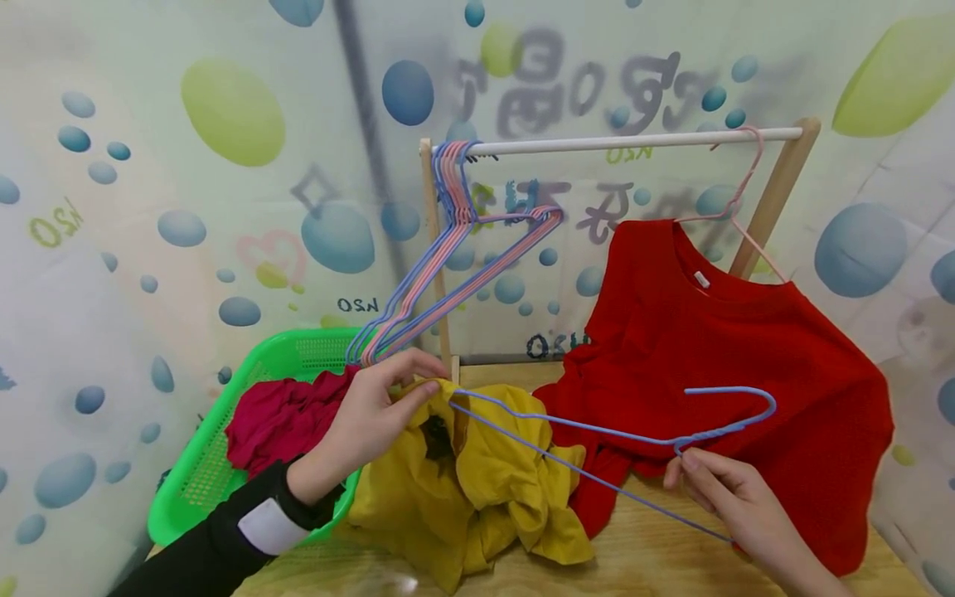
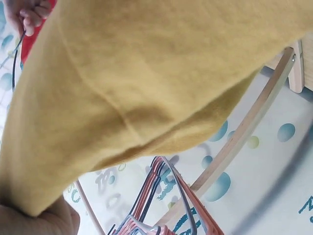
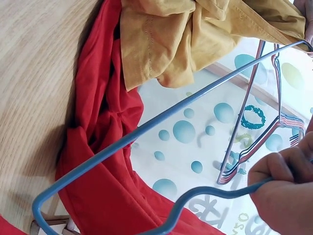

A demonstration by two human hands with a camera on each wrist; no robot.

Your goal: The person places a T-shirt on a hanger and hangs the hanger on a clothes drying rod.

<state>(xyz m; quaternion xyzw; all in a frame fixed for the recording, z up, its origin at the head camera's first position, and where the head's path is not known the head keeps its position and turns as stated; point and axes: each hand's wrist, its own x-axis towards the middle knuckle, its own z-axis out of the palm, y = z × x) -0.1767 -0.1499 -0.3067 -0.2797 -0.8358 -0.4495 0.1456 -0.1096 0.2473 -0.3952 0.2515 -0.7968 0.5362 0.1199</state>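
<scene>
My left hand point(image 1: 373, 419) pinches the edge of a yellow garment point(image 1: 507, 464), which hangs in folds down to the table. In my right hand point(image 1: 734, 497) is a blue wire hanger point(image 1: 597, 428), gripped just below its hook. The hanger's far end reaches the yellow cloth beside the left fingertips; whether it is inside the opening is hard to tell. In the left wrist view the yellow cloth point(image 2: 146, 83) fills most of the picture. The right wrist view shows the hanger's bottom bar point(image 3: 146, 126) and curled fingers on its shoulder wire.
A red shirt point(image 1: 716, 348) hangs on a pink hanger point(image 1: 746, 186) at the right of the white rail point(image 1: 634, 143). Several blue and pink hangers point(image 1: 458, 186) bunch at its left end. A green basket point(image 1: 186, 473) holds crimson cloth point(image 1: 287, 419) on the wooden table point(image 1: 642, 555).
</scene>
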